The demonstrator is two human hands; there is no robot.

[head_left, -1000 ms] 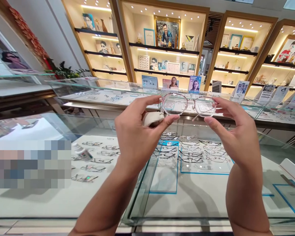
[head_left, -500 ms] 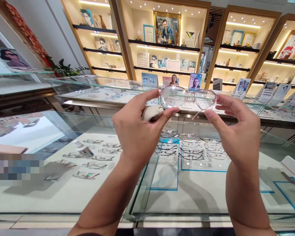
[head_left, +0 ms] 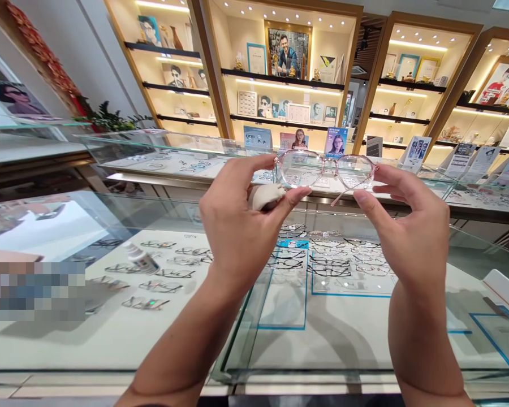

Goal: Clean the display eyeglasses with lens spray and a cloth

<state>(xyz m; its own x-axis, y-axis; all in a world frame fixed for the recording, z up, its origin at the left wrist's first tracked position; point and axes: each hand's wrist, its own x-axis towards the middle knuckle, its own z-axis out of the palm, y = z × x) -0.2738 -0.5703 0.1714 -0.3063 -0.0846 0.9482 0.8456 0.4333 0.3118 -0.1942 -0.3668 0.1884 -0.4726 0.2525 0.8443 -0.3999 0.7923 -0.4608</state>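
Observation:
A pair of eyeglasses point(head_left: 330, 165) with a thin pinkish frame and clear lenses is held up in front of me, above the glass display case. My left hand point(head_left: 241, 220) grips its left end between thumb and fingers. Tucked in the same palm is a bunched whitish cloth point(head_left: 266, 195), partly hidden by the thumb. At the right end, the fingers of my right hand point(head_left: 415, 220) pinch the frame near the hinge. One temple arm slants down toward the right thumb.
Below lies a glass-topped display case point(head_left: 343, 333) with rows of eyeglasses inside. A white spray bottle point(head_left: 141, 258) stands on the left part. Another glass counter point(head_left: 152, 164) crosses behind, bearing advertising cards point(head_left: 336, 140). Lit shelves point(head_left: 284, 79) line the back wall.
Both hands keep hold of the eyeglasses in nearly the same pose. The left hand and cloth have shifted very slightly right in view.

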